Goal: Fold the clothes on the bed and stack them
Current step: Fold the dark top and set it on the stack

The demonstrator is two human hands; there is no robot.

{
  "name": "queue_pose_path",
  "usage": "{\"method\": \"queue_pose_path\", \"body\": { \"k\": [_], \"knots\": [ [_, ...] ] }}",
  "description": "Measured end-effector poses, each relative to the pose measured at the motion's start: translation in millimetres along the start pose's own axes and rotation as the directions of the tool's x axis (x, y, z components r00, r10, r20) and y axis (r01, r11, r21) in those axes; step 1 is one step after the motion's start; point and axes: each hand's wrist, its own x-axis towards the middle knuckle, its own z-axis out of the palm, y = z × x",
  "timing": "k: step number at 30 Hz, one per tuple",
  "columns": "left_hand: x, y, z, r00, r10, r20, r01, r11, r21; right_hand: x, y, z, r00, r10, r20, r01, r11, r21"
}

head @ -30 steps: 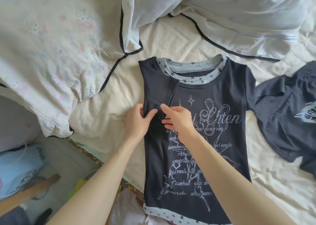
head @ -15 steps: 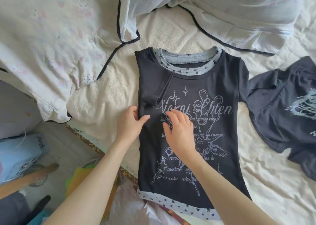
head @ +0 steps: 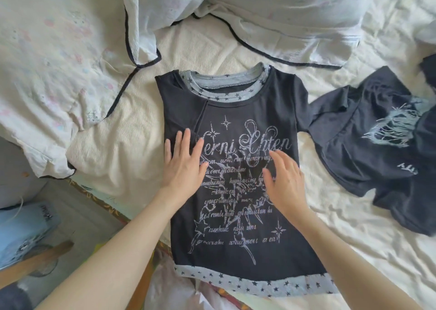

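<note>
lying flat on the bed point(head: 132, 144), the black t-shirt point(head: 236, 111) sits under both open, empty hands point(head: 232, 176).

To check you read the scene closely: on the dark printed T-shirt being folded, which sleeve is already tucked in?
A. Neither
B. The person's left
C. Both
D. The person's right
B: on the T-shirt the left sleeve lies folded in near the left hand; the right sleeve sticks out.

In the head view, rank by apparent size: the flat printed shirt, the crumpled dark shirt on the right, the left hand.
1. Printed shirt, largest.
2. Crumpled shirt; partly cut off by the frame edge, so its full size is unsure.
3. Left hand, smallest, despite being nearest the camera.
</note>
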Motion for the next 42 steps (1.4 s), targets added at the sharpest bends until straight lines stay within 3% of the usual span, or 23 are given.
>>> {"method": "queue_pose_path", "body": {
  "k": [4,7,9,12,14,16,19,22,24,26,30,32,34,36,37,38,39,40,41,42],
  "knots": [
    [15.7,19.6,3.9,0.998,-0.049,-0.036,0.052,0.994,0.092,38.3,33.1,-26.1,0.963,0.250,-0.104,-0.222,0.949,0.224],
    [24.5,35.9,10.3,0.995,0.077,-0.065,-0.067,0.988,0.141,69.4,45.8,-36.6,0.878,0.477,0.043,-0.444,0.777,0.446],
    [31.7,48.6,16.9,0.991,0.135,-0.020,-0.130,0.977,0.168,86.9,46.0,-41.0,0.803,0.553,0.222,-0.554,0.556,0.619],
    [42.7,61.9,26.4,0.990,0.127,0.064,-0.137,0.974,0.180,108.2,46.3,-44.7,0.678,0.569,0.465,-0.634,0.133,0.762],
    [48.3,63.3,30.9,0.990,0.093,0.105,-0.111,0.978,0.174,117.5,47.8,-49.8,0.637,0.480,0.604,-0.617,-0.152,0.772],
    [52.3,62.4,32.0,0.986,0.069,0.153,-0.096,0.980,0.177,123.1,51.9,-54.6,0.636,0.383,0.671,-0.568,-0.357,0.742],
    [55.5,63.8,30.7,0.978,0.035,0.205,-0.071,0.982,0.174,124.2,57.1,-62.1,0.621,0.370,0.691,-0.583,-0.370,0.723],
    [56.6,68.0,29.2,0.977,0.016,0.214,-0.056,0.982,0.182,126.7,61.0,-72.2,0.675,0.495,0.548,-0.439,-0.328,0.837],
    [56.5,69.8,28.0,0.978,0.005,0.210,-0.047,0.980,0.195,129.6,67.2,-78.1,0.697,0.617,0.365,-0.323,-0.184,0.928],
    [56.2,71.7,27.7,0.979,-0.005,0.204,-0.038,0.978,0.207,127.5,71.0,-79.2,0.698,0.657,0.284,-0.314,-0.076,0.946],
    [56.9,73.5,28.1,0.978,-0.020,0.206,-0.024,0.978,0.208,119.3,78.4,-72.1,0.651,0.501,0.571,-0.417,-0.392,0.820],
    [57.9,74.3,26.8,0.976,-0.019,0.218,-0.023,0.982,0.190,122.5,76.6,-74.3,0.673,0.479,0.563,-0.380,-0.429,0.819],
    [57.5,74.9,24.4,0.975,-0.015,0.223,-0.019,0.989,0.149,127.5,67.8,-74.5,0.702,0.602,0.381,-0.273,-0.267,0.924],
    [56.5,74.9,20.4,0.980,0.004,0.198,-0.018,0.997,0.069,123.1,48.0,-73.5,0.766,0.643,-0.020,-0.191,0.257,0.947],
    [56.3,74.3,16.1,0.987,0.014,0.158,-0.014,1.000,-0.002,117.3,38.3,-68.8,0.830,0.512,-0.223,-0.122,0.556,0.822],
    [56.7,73.5,10.7,0.995,0.008,0.100,0.002,0.995,-0.101,108.7,30.0,-61.6,0.899,0.280,-0.337,-0.004,0.775,0.632],
    [58.3,72.3,5.0,0.999,-0.030,0.038,0.038,0.974,-0.221,99.1,23.4,-53.0,0.949,0.012,-0.315,0.132,0.893,0.431],
    [61.0,70.7,-1.4,0.995,-0.097,-0.012,0.087,0.934,-0.348,89.9,19.5,-41.7,0.959,-0.223,-0.174,0.261,0.934,0.245],
    [65.2,69.4,-8.6,0.983,-0.176,-0.047,0.134,0.876,-0.464,80.8,18.1,-30.4,0.937,-0.348,0.002,0.345,0.931,0.121],
    [70.1,69.3,-16.8,0.966,-0.252,-0.062,0.176,0.810,-0.560,73.0,18.7,-21.8,0.920,-0.376,0.114,0.369,0.926,0.076]
  ]
}}
